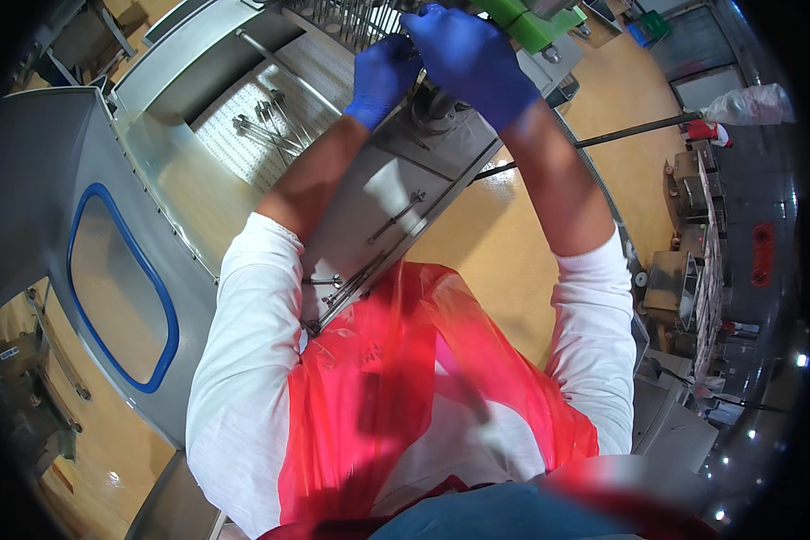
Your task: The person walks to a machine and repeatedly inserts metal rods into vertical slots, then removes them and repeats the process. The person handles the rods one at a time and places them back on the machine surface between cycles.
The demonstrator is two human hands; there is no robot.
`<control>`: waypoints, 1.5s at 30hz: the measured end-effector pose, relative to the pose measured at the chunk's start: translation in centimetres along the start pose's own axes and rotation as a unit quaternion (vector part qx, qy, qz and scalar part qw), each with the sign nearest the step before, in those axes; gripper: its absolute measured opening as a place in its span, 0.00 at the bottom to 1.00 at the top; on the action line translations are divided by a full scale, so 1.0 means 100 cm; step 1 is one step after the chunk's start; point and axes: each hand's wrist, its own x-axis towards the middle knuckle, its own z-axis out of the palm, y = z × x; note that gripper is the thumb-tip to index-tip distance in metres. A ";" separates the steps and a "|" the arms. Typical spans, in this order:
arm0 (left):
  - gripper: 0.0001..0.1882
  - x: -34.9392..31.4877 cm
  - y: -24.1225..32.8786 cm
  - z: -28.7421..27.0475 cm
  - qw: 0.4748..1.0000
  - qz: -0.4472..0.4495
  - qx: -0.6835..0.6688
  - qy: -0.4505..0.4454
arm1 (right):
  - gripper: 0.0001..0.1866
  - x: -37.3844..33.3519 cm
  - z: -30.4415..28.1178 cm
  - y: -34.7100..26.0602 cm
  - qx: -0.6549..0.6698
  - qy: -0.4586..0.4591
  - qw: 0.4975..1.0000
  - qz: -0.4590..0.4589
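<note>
Both hands in blue gloves, raised to the upper end of a stainless steel machine (396,193). Left hand (382,76) curled narrow, fingers bent down against a dark round metal fitting (436,106) near the top of the machine; whether anything is gripped inside, cannot tell. Right hand (472,58) just beside it and partly over it, fingers folded, pressed onto the same fitting from above and to the right; grasp hidden by the glove, cannot tell. Fitting seated on the sloping steel housing, right under the two hands, below a row of thin upright metal rods (346,20).

Lower down the housing, several long loose bolts (396,216) lying flat on the steel surface, more of them near the apron's edge. To the left, a perforated white panel (243,112) carrying a few further metal pins (265,130). Further left, a grey hinged cover with a blue-rimmed window (121,288). Green plastic part (526,22) just beyond the right hand. White long sleeves pushed up on both forearms, red translucent apron (396,387) across the chest. Yellow-tan floor (504,243) to the right, a dark rod (630,133) running across it.
</note>
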 end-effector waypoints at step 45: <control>0.13 0.006 -0.082 0.002 0.950 0.038 0.186 -0.250 | 0.07 0.029 0.057 0.038 0.107 -0.157 0.981 -0.026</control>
